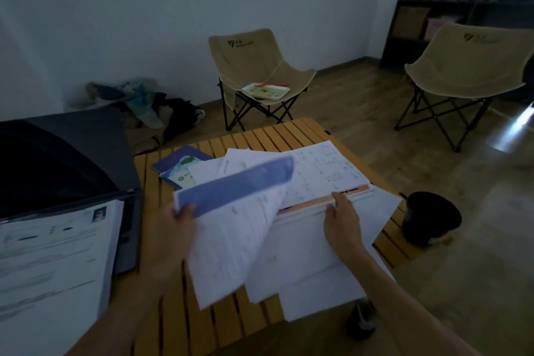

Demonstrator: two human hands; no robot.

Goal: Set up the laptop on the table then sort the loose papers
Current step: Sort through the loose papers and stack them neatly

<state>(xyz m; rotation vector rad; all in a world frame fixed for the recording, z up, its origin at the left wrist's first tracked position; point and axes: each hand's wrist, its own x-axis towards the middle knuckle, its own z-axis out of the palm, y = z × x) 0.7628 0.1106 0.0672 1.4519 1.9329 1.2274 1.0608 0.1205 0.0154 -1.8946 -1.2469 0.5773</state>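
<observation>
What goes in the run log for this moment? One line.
laptop open, papers on keyboard | left hand lifts blue-edged sheet | right hand presses paper pile | sorting underway

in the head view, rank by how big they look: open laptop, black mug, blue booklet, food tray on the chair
1. Laptop, largest, though nearness to the camera inflates it.
2. Blue booklet and black mug look alike in size; unranked.
3. Food tray, smallest, but farthest away.
</observation>
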